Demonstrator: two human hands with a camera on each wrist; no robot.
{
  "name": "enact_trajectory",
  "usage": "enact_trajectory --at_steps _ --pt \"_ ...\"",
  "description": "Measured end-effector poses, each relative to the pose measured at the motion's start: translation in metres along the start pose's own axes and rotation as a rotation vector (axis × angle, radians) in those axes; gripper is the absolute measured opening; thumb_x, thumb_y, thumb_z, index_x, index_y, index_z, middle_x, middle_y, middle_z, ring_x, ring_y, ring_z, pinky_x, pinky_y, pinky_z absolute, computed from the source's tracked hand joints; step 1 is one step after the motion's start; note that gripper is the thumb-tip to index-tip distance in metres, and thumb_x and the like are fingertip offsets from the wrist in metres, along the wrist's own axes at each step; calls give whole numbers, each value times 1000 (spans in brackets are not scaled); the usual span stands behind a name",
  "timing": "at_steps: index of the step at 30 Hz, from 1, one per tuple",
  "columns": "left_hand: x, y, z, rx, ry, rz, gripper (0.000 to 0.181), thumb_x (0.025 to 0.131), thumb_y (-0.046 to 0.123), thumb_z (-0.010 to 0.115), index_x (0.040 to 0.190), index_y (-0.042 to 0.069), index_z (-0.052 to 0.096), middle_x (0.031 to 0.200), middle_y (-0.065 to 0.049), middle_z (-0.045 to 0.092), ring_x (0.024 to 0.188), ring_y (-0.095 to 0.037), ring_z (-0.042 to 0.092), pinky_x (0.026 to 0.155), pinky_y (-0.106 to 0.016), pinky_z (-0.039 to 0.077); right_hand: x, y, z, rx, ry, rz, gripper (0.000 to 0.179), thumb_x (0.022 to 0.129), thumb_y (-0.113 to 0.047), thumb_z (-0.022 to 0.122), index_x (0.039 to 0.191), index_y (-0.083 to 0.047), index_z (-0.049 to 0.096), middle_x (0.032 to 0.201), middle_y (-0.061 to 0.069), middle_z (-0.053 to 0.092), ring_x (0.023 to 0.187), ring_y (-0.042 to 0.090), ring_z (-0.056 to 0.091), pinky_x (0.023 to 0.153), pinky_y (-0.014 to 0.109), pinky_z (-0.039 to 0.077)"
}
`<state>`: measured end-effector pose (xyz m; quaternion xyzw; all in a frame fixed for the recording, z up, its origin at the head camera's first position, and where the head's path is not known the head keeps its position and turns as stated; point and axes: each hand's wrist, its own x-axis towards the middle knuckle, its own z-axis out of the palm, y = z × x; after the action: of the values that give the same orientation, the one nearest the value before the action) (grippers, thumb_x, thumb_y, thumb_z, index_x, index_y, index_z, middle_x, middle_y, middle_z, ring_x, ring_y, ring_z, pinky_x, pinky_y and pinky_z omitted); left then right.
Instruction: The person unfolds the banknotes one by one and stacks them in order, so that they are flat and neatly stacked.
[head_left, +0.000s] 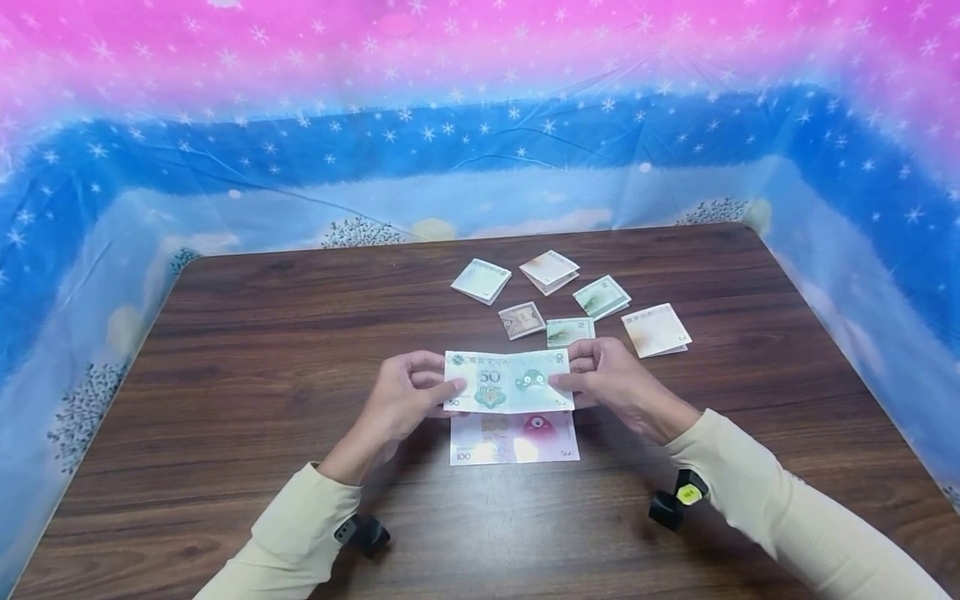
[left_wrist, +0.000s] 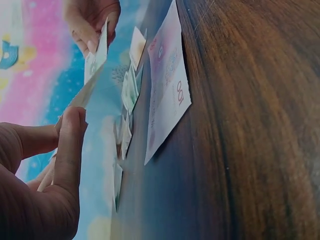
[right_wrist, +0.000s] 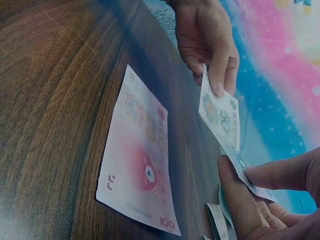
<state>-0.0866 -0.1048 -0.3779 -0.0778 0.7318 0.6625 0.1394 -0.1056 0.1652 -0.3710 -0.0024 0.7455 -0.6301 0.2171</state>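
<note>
Between my two hands, a green play banknote marked 50 (head_left: pixel 508 385) is stretched out, raised above the table with a fold line down its middle. My left hand (head_left: pixel 408 387) pinches its left end between thumb and fingers. Its right end is pinched by my right hand (head_left: pixel 611 379). Beneath lies a pink play banknote marked 100 (head_left: pixel 517 448), flat on the table; in the head view the green note covers its upper part. Both wrist views show a gap between the two notes, the pink one (right_wrist: pixel 137 165) fully visible in the right wrist view.
Several folded banknotes lie farther back on the brown wooden table (head_left: pixel 262 350): a pale green one (head_left: pixel 482 281), a brown one (head_left: pixel 522 320), a green one (head_left: pixel 602 297) and a cream one (head_left: pixel 656 330) among them. A snowflake-patterned cloth (head_left: pixel 465 133) stands around the table's far and side edges.
</note>
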Motion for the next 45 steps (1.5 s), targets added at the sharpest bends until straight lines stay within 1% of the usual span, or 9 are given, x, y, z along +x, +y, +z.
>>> enact_trajectory --at_steps 5,7,13,16,18,24,32,39,45 --pt "1 -2 -1 -18 -4 -6 31 87 -5 75 116 -7 64 96 -19 74 72 -20 73 73 -43 61 1 3 -1 35 -11 -9 17 88 6 68 96 4 53 68 -3 59 71 9 64 69 33 60" --pt "1 -3 -1 -37 -11 -11 29 88 -6 74 115 -8 64 97 -21 74 74 -21 73 74 -42 61 1 4 -2 42 -15 -13 17 88 7 68 97 5 54 70 -1 64 72 9 65 70 33 60" --pt "1 -3 -2 -106 -43 -30 30 89 -9 70 117 -12 60 99 -23 72 81 -22 73 76 -38 61 1 7 -5 49 -22 -14 17 88 6 68 97 3 54 73 -1 66 71 8 64 70 30 60" --pt "1 -3 -2 -108 -47 -39 30 89 -9 70 117 -12 60 98 -22 72 82 -21 73 76 -37 61 0 8 -6 38 -15 -13 18 88 4 70 96 2 54 74 -1 67 71 9 64 70 31 59" --pt "1 -3 -2 -86 -49 -36 29 90 -8 70 117 -11 61 99 -21 72 82 -21 73 75 -37 61 -1 8 -6 11 1 -19 18 88 1 71 96 2 55 77 1 69 72 10 65 70 32 60" --pt "-1 -2 -5 16 -73 -5 26 91 -2 70 115 -10 62 99 -22 73 81 -22 73 72 -39 62 -5 8 -8 -79 10 -53 20 89 -4 74 92 3 56 78 6 70 73 14 66 70 38 61" --pt "-5 -3 -6 186 -141 43 25 91 2 73 107 -12 61 84 -17 73 64 -22 71 66 -40 62 -7 11 -13 -153 0 -33 18 89 -6 76 89 2 60 77 5 69 74 15 66 69 38 61" --pt "-6 -4 -4 399 -155 40 13 89 6 77 88 -2 68 75 -8 72 61 -18 71 62 -35 61 -8 18 -13 -177 -24 -6 17 87 -1 77 87 3 60 77 7 66 69 16 66 65 37 61" --pt "-7 -3 -3 559 -169 58 12 87 11 80 84 3 71 67 -3 71 59 -15 70 55 -31 57 -9 25 -13 -213 -59 2 17 87 0 76 83 4 60 73 9 65 61 16 67 62 37 61"
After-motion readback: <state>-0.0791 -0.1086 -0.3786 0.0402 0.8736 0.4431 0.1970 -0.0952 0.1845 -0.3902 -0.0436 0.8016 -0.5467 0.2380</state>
